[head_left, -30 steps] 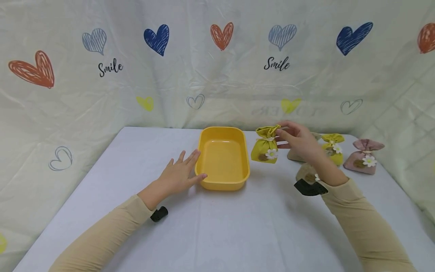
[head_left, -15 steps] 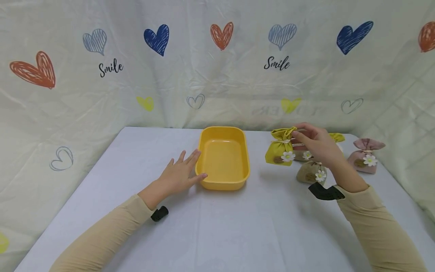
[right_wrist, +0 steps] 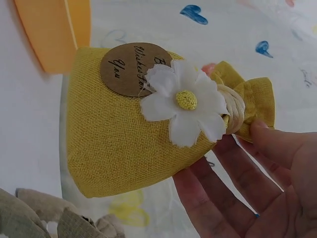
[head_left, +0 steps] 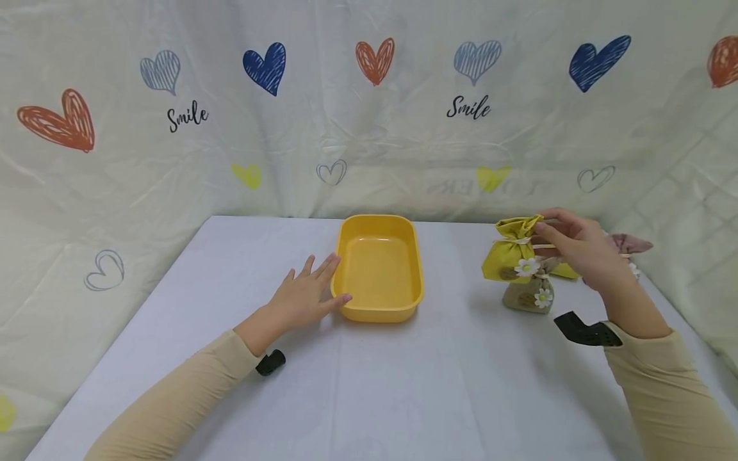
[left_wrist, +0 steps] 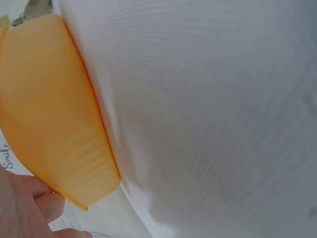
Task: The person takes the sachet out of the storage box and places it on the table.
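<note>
My right hand [head_left: 582, 246] pinches the gathered top of a yellow drawstring pouch [head_left: 500, 261], which hangs above the table. A white flower and a round brown tag decorate the pouch [right_wrist: 119, 129] in the right wrist view. My left hand [head_left: 302, 298] lies with spread, straight fingers against the left rim of a yellow plastic tub [head_left: 377, 314]. In the left wrist view fingertips [left_wrist: 49, 206] touch the tub's rim. Just below the held pouch a beige pouch [head_left: 526, 299] stands on the table.
Behind my right hand, a second yellow pouch [head_left: 565, 271] and a pink pouch [head_left: 631, 244] are partly hidden. A white cloth covers the table [head_left: 369, 390]. A curtain [head_left: 323, 121] printed with hearts hangs along the back edge.
My right hand has moved to the right with the yellow pouch, away from the tub and over the other pouches. My left hand and the tub have stayed in place.
</note>
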The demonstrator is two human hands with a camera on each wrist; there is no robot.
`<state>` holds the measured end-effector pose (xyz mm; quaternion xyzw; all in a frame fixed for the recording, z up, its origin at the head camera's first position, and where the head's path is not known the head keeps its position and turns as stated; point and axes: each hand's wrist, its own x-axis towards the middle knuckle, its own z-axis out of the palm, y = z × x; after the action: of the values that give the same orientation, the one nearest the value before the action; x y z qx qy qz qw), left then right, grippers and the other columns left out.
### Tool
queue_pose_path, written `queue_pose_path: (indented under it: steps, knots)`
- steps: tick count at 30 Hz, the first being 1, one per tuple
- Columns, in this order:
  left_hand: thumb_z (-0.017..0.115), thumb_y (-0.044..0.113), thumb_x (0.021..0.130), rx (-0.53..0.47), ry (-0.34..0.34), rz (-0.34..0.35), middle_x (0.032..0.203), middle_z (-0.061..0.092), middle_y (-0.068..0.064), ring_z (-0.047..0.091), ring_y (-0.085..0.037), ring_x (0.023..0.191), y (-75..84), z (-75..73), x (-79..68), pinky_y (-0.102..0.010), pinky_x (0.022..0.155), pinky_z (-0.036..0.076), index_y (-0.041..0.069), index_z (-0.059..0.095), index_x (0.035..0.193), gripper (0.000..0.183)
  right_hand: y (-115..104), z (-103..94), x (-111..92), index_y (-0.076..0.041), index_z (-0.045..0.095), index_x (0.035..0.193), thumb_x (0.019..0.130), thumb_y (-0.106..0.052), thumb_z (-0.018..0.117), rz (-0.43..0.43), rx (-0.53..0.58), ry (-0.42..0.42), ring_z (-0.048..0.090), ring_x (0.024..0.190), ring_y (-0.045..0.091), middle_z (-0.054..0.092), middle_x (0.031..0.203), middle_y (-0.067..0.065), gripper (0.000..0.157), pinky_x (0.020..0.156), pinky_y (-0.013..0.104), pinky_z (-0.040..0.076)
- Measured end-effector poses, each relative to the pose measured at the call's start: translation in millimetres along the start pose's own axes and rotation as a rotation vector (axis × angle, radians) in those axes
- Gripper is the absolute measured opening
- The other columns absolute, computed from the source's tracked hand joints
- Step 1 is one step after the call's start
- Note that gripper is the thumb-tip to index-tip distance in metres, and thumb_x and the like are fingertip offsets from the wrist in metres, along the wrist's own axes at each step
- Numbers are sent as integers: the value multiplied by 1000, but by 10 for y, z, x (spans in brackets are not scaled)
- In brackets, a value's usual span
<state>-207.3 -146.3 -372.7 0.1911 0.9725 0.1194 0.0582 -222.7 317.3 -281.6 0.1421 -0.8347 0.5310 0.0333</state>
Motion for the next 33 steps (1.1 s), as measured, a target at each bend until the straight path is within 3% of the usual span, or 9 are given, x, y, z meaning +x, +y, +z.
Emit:
queue_pose_path:
  steps: [9, 18, 25, 33]
  knots:
    - [44, 70, 100, 0, -5, -4, 171, 12, 0, 7, -43, 154, 0, 3, -3, -71, 116, 14, 14, 7, 166, 95, 63, -222, -137, -24, 60, 115, 109, -12, 49, 51, -64, 23, 65, 87, -5, 66, 96, -22, 17, 72, 15, 55]
    - [44, 71, 99, -5, -5, -9, 171, 12, 0, 7, -42, 155, 1, 6, -12, -70, 116, 13, 14, 8, 166, 95, 109, -439, -288, -38, 61, 111, 110, -16, 49, 159, -71, 27, 65, 80, -8, 66, 93, -29, 25, 64, 15, 53]
    - [45, 71, 99, -6, -4, -6, 171, 13, 0, 8, -42, 155, -1, 23, -21, -70, 116, 14, 14, 9, 166, 95, 251, -588, -402, -34, 66, 105, 108, -10, 51, 111, -23, 97, 65, 79, -9, 68, 91, -25, 28, 65, 12, 53]
    - [44, 71, 99, -2, -1, -8, 171, 13, 0, 8, -42, 155, -7, 48, -13, -70, 117, 14, 14, 9, 166, 95, 467, -749, -498, -29, 68, 106, 108, -13, 52, 137, 23, 157, 64, 82, -8, 67, 94, -24, 23, 66, 11, 53]
